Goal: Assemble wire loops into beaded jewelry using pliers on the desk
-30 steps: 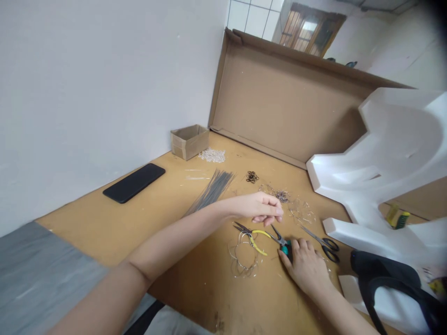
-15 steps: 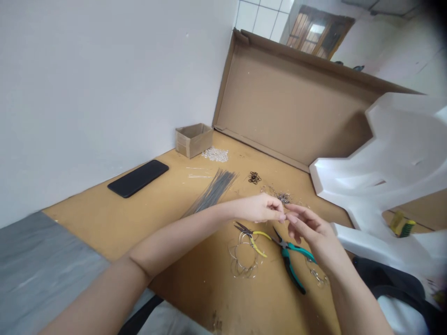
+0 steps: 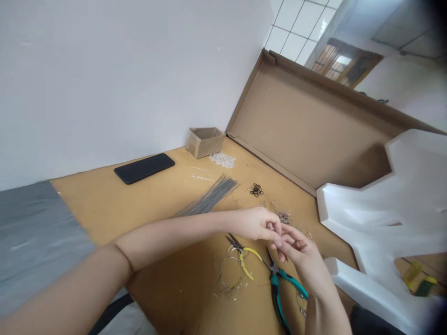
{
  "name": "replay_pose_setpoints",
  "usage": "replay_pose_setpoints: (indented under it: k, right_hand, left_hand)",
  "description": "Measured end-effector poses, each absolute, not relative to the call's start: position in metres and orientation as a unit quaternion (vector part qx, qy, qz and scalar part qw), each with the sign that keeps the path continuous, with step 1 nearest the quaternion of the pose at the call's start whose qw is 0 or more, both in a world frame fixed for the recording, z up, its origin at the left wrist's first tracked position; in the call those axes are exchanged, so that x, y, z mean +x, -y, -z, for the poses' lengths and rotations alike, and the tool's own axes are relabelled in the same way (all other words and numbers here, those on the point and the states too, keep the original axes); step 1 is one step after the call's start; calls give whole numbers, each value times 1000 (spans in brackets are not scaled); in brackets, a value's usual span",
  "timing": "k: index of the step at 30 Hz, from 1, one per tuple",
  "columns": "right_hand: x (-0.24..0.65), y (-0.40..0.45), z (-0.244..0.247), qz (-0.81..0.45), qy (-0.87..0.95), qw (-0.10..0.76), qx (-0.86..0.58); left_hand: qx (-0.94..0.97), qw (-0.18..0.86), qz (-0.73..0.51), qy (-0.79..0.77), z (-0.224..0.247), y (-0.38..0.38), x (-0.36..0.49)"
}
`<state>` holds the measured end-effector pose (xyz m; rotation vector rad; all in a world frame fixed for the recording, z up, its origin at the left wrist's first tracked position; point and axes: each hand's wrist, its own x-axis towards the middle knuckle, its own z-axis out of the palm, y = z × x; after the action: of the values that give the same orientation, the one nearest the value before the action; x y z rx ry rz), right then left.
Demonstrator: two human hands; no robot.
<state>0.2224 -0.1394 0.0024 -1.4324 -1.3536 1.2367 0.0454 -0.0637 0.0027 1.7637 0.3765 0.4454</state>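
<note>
My left hand (image 3: 261, 224) and my right hand (image 3: 295, 244) meet fingertip to fingertip above the table. Both pinch at something too small to make out; a tiny metallic glint shows by the left fingers. Just below them lie yellow-handled pliers (image 3: 249, 265) and larger pliers with green and black handles (image 3: 275, 284), both with jaws spread. Thin wire rings (image 3: 226, 279) lie beside the yellow pair. Behind my hands is a small heap of metal bits (image 3: 284, 217), and farther off sits a cluster of black rings (image 3: 256, 190). A bundle of grey wires (image 3: 213, 195) stretches out beyond my left forearm.
A small cardboard box (image 3: 205, 143) stands at the back beside a pile of clear pieces (image 3: 222, 159). A black phone-like slab (image 3: 145, 168) lies near the wall. A large cardboard tray (image 3: 314, 121) leans behind, and white foam packing (image 3: 363, 214) borders the right.
The view has tilted and shifted, so the table things sit differently in the picture. My hands remain together, fingers drawn closer and overlapping more.
</note>
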Motion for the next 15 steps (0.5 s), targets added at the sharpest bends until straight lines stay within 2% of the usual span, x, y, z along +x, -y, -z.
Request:
replay_pose_setpoints:
  k: [3,9,15]
  right_hand:
    - [231,138,-1,-498,519,424,-551]
    - [235,138,-7,-457,452,531,-552]
    - [234,142,-7,-462,429,555,-542]
  left_hand:
    - [724,638,-202,-167,-3,64,47]
    - [724,607,-242,-222,-6,60,47]
    - [728,605,-236,-217,-6,66,48]
